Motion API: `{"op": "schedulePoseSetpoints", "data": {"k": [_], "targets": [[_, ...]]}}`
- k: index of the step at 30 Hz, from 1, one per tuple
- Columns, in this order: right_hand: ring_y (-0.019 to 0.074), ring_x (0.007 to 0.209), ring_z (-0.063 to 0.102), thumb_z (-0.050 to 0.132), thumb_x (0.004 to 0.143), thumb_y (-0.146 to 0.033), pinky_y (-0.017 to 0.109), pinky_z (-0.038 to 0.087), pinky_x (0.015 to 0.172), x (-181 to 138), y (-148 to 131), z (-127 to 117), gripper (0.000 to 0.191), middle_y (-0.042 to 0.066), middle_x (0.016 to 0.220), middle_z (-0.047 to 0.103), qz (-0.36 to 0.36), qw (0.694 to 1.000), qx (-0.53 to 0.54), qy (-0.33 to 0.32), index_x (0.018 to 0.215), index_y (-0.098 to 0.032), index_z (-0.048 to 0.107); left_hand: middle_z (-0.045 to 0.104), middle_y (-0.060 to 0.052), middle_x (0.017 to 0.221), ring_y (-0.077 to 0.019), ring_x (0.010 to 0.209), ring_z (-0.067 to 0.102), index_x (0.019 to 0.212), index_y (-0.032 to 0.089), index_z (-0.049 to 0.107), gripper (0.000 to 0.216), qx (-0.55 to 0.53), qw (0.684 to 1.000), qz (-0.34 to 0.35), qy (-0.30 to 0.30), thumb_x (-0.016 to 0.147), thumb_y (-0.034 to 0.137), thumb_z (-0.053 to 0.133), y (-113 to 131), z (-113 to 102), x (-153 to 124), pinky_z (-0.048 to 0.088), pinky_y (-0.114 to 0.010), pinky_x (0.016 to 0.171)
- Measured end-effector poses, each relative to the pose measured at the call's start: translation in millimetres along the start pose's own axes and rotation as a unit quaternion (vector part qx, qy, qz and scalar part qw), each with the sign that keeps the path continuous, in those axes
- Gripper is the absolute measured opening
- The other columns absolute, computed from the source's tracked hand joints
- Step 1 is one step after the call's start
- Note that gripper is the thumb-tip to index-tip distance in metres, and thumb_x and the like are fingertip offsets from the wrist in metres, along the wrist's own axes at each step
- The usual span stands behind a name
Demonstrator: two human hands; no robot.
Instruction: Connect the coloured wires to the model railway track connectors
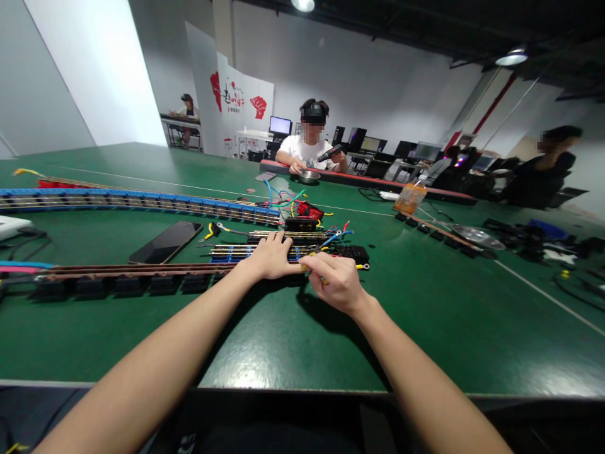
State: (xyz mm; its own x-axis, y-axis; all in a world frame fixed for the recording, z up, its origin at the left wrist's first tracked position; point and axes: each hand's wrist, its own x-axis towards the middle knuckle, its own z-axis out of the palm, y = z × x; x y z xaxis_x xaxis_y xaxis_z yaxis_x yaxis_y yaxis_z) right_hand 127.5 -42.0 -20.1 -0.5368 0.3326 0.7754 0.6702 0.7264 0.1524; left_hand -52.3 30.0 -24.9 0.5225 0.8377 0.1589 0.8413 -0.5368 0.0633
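Observation:
My left hand [273,255] lies flat, fingers stretched, pressing on a short blue terminal strip with brass rails [231,252] on the green table [425,315]. My right hand [336,282] is curled in a pinch just right of it, gripping a small yellow-handled tool or wire end [307,268] that I cannot make out. A long brown rail on black blocks [118,272] runs left from under my left hand. Loose coloured wires [333,238] and a black block [352,252] lie just beyond my fingers.
A phone [165,242] lies left of the strips. A long blue rail strip [132,202] crosses the table's left. A person sits opposite with a metal bowl [309,176]. Another person sits at the far right. Black parts and a shiny disc [475,236] lie to the right.

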Motion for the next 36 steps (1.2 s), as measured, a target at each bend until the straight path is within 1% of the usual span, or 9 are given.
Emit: {"op": "schedulePoseSetpoints", "data": {"k": [4,8,15,21,24,27,29,32,36], "targets": [[0.0096,0.055,0.058,0.047,0.081,-0.007,0.023,0.038,0.051,3,-3,-4,0.034,-0.001,0.079,0.072,-0.040,0.998,-0.025,-0.031,0.099,-0.023,0.070,0.038,-0.024,0.146,-0.0402,0.131,0.039,0.130,0.011,0.050,0.074,0.008,1.000,0.002,0.004,0.082,0.068,0.044,-1,2,1,0.039,-0.054,0.101],[0.0098,0.054,0.056,0.047,0.082,-0.006,0.024,0.035,0.049,4,-4,-5,0.038,-0.002,0.079,0.072,-0.048,0.997,-0.030,-0.055,0.105,-0.025,0.070,0.039,-0.023,0.146,-0.0397,0.131,0.038,0.129,0.012,0.051,0.074,0.006,1.000,0.001,0.007,0.082,0.069,0.044,-1,2,1,0.040,-0.054,0.101],[0.0120,0.070,0.064,0.050,0.080,-0.011,0.022,0.047,0.059,4,3,-11,0.028,0.002,0.090,0.070,0.000,0.998,0.033,-0.056,0.102,-0.022,0.064,0.040,-0.022,0.145,-0.0402,0.130,0.039,0.128,0.014,0.053,0.083,0.000,1.000,-0.004,0.008,0.079,0.080,0.037,1,-1,-1,0.039,-0.054,0.101],[0.0191,0.088,0.064,0.060,0.082,-0.022,0.032,0.054,0.075,6,13,-19,0.015,0.007,0.095,0.065,0.084,0.990,0.100,0.051,0.097,-0.023,0.061,0.040,-0.022,0.145,-0.0414,0.131,0.038,0.128,0.014,0.054,0.095,-0.019,1.000,-0.007,0.011,0.073,0.089,0.031,1,-1,-2,0.036,-0.054,0.103],[0.0151,0.069,0.059,0.059,0.083,-0.022,0.030,0.052,0.065,2,19,-18,0.011,0.004,0.092,0.065,0.167,0.974,0.119,0.098,0.094,-0.023,0.059,0.042,-0.021,0.145,-0.0427,0.133,0.035,0.128,0.016,0.055,0.098,-0.028,0.999,-0.009,0.013,0.070,0.091,0.031,1,0,-1,0.034,-0.054,0.104],[0.0084,0.050,0.044,0.058,0.085,-0.026,0.025,0.041,0.050,-3,26,-15,0.008,0.001,0.087,0.062,0.267,0.942,0.141,0.148,0.092,-0.021,0.059,0.043,-0.020,0.144,-0.0424,0.134,0.034,0.127,0.017,0.056,0.098,-0.028,1.000,-0.010,0.008,0.069,0.092,0.030,0,1,-1,0.034,-0.053,0.105],[0.0078,0.049,0.044,0.057,0.086,-0.030,0.024,0.038,0.048,-4,31,-13,0.011,0.000,0.082,0.061,0.313,0.917,0.160,0.186,0.090,-0.020,0.059,0.043,-0.020,0.143,-0.0420,0.134,0.035,0.127,0.017,0.056,0.098,-0.024,1.000,-0.010,0.007,0.069,0.092,0.029,0,1,-1,0.034,-0.052,0.105],[0.0105,0.058,0.052,0.056,0.088,-0.035,0.024,0.043,0.053,-2,37,-12,0.015,0.000,0.079,0.060,0.350,0.888,0.175,0.240,0.087,-0.020,0.057,0.044,-0.022,0.142,-0.0425,0.132,0.037,0.126,0.015,0.056,0.099,-0.019,1.000,-0.006,0.011,0.070,0.092,0.028,0,0,-1,0.036,-0.053,0.103],[0.0121,0.064,0.056,0.056,0.087,-0.037,0.024,0.046,0.058,2,38,-13,0.017,0.000,0.078,0.058,0.371,0.871,0.174,0.270,0.085,-0.020,0.055,0.044,-0.022,0.142,-0.0425,0.131,0.038,0.126,0.015,0.056,0.097,-0.018,1.000,-0.005,0.012,0.071,0.091,0.030,0,0,-1,0.036,-0.053,0.103]]}}
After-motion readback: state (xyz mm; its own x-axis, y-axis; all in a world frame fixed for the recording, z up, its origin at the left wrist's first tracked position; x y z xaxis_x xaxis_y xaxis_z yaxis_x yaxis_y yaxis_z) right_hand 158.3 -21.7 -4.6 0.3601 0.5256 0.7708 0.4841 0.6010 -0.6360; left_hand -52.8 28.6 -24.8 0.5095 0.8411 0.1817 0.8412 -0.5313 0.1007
